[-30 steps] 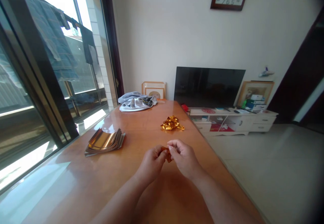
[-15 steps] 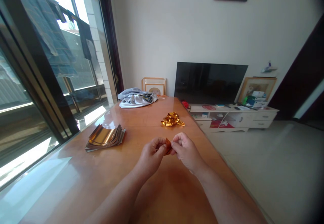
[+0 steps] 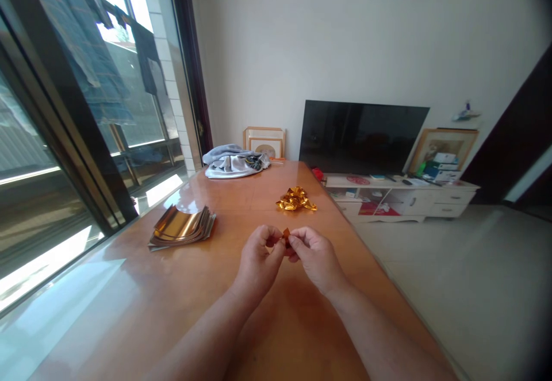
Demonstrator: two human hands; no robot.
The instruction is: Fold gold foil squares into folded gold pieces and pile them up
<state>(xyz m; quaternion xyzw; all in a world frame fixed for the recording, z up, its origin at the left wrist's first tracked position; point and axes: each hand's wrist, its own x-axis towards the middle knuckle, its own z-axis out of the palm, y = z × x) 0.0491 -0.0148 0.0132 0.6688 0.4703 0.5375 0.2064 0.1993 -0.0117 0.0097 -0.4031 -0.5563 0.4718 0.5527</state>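
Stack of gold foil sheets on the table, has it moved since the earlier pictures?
No. The stack of gold foil sheets keeps its place relative to the crumpled gold foil; only the head camera shifted.

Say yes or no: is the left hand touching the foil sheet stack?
No, the left hand is pinching a small foil piece, apart from the foil sheet stack.

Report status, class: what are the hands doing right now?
Left hand, right hand: pinching small gold foil piece. Crumpled gold foil ahead, foil sheet stack left, both apart from hands.
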